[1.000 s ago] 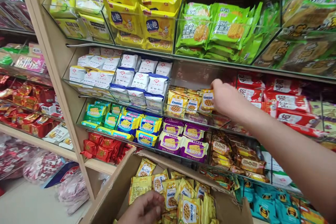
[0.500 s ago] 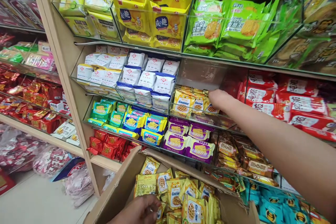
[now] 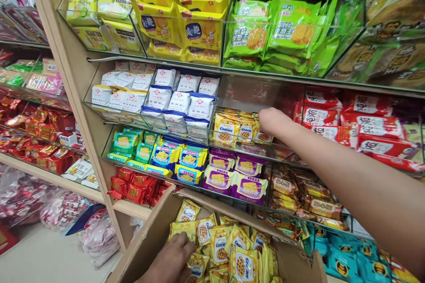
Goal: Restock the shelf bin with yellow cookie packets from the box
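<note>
Small yellow cookie packets (image 3: pixel 222 247) lie loosely heaped in an open cardboard box (image 3: pixel 149 234). My left hand (image 3: pixel 174 254) is in the box, back upward, its fingers curled down around a cookie packet at the left of the heap; the fingertips are partly hidden. On the middle shelf, a clear bin holds a row of the same cookie packets (image 3: pixel 227 129) standing upright. My right hand (image 3: pixel 269 123) reaches into that bin, at the right end of the row. Its fingers point away and are hidden, so I cannot see what they hold.
Clear fronts and dividers (image 3: pixel 146 117) edge the shelf bins. White packets (image 3: pixel 177 99) fill the bins left of the cookies, red packets (image 3: pixel 375 121) those on the right. Purple biscuit packs (image 3: pixel 234 181) sit below. A wooden upright (image 3: pixel 71 84) stands at left, with bagged goods (image 3: pixel 99 239) on the floor.
My left hand has moved slightly up and over the packets in the box, its fingers now turned down. My right hand stays at the same end of the row. The view has shifted slightly.
</note>
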The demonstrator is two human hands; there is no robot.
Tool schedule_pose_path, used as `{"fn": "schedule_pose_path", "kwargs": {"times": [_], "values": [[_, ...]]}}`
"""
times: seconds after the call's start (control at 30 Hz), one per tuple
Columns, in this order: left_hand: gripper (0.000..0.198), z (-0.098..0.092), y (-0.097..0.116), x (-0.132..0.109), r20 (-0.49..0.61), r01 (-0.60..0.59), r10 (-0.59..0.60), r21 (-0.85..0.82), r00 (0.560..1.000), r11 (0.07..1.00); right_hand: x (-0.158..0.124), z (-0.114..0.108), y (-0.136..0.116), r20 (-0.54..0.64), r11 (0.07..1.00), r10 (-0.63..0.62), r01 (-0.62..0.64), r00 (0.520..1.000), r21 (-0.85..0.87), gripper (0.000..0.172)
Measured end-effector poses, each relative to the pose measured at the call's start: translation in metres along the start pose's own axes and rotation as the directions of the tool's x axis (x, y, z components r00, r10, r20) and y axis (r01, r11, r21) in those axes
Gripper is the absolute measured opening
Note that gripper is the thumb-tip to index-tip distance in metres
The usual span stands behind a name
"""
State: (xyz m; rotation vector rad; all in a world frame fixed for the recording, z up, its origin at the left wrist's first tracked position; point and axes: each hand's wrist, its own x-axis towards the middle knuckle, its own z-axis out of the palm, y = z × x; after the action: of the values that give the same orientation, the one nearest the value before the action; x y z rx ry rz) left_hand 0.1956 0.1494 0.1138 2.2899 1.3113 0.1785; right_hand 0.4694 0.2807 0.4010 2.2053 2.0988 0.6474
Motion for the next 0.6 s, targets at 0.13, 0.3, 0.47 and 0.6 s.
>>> {"fn": "schedule_pose_path", "kwargs": {"times": [0.13,0.3,0.47,0.6], "values": [[0.048,-0.004,0.007,0.008,0.016,0.048,-0.05,0.097,0.999,0.994,-0.004,0.005,0.002,0.065,0.996,-0.073,0.076,0.995,-0.035,0.029],[0.05,-0.008,0.012,0.011,0.049,0.043,-0.052,0.173,0.997,0.984,-0.007,-0.002,-0.001,0.141,0.993,-0.096,0.104,0.985,-0.054,0.026],[0.042,-0.006,0.011,0.011,0.088,0.032,-0.053,0.217,0.995,0.976,-0.014,-0.014,-0.005,0.171,0.993,-0.087,0.099,0.981,-0.061,0.023],[0.048,-0.004,0.009,0.011,0.126,0.031,-0.053,0.167,0.991,0.986,-0.014,-0.015,0.0,0.135,0.995,-0.091,0.096,0.987,-0.035,0.019]]}}
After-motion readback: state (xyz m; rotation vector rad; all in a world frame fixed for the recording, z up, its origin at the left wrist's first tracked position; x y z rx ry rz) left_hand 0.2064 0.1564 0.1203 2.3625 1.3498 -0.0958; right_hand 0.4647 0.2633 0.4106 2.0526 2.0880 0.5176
